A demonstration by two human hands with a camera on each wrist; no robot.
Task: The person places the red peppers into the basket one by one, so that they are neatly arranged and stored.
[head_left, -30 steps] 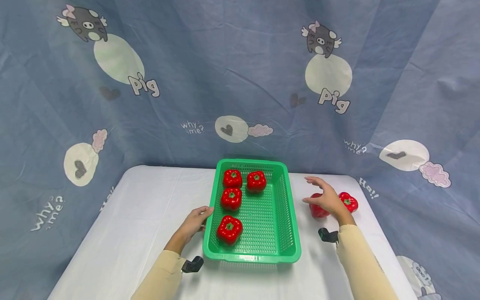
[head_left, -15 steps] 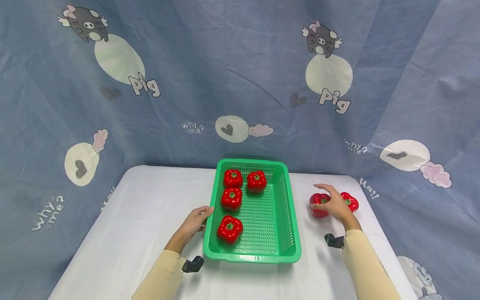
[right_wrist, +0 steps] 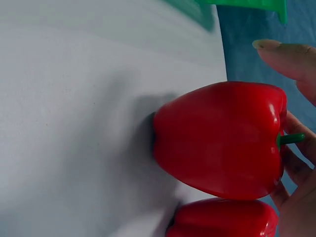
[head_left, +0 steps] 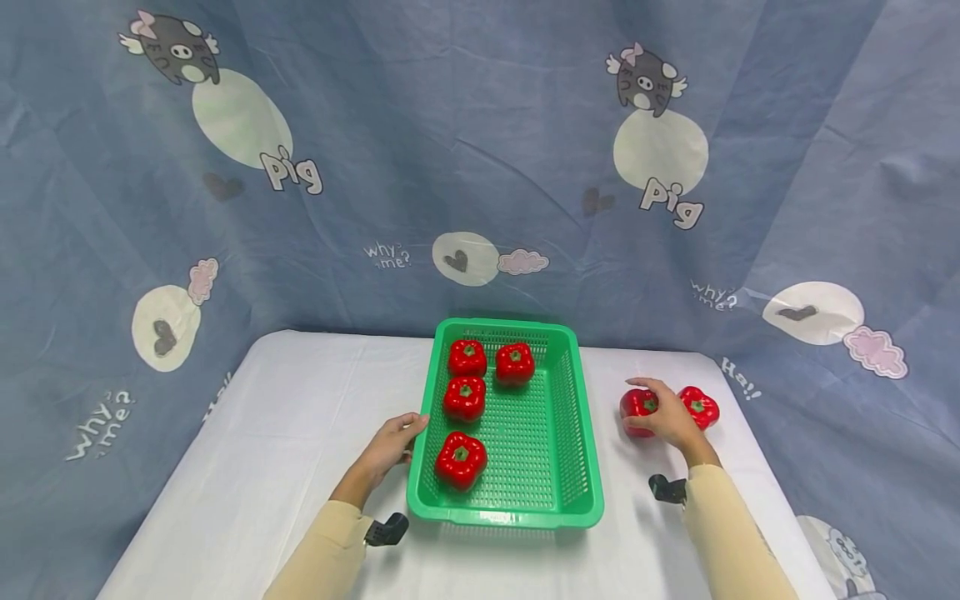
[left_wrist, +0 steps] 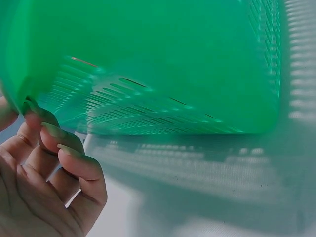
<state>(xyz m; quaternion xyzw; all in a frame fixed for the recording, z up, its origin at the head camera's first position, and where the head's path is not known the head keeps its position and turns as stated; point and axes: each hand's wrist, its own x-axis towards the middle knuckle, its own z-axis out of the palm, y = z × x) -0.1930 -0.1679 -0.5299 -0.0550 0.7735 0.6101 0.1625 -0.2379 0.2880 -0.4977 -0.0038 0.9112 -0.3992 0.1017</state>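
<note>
At the left, the left hand [head_left: 388, 444] pinches the left rim of the green basket [head_left: 504, 518]; in the left wrist view its thumb is mostly cut off by the left edge. Inside the basket, three red peppers form a row along the left side: far pepper [head_left: 467, 358], middle pepper [head_left: 464, 398] and near pepper [head_left: 461, 461]. A fourth pepper [head_left: 515, 364] stands right of the far one. To the basket's right, the right hand [head_left: 671, 417] is spread wide around a table pepper [head_left: 634, 408], partly hiding it; the thumb stands apart from it, and whether the fingers behind touch it cannot be told. Farther right, the last pepper [head_left: 699, 407] is partly covered by the hand and cropped in the right wrist view.
</note>
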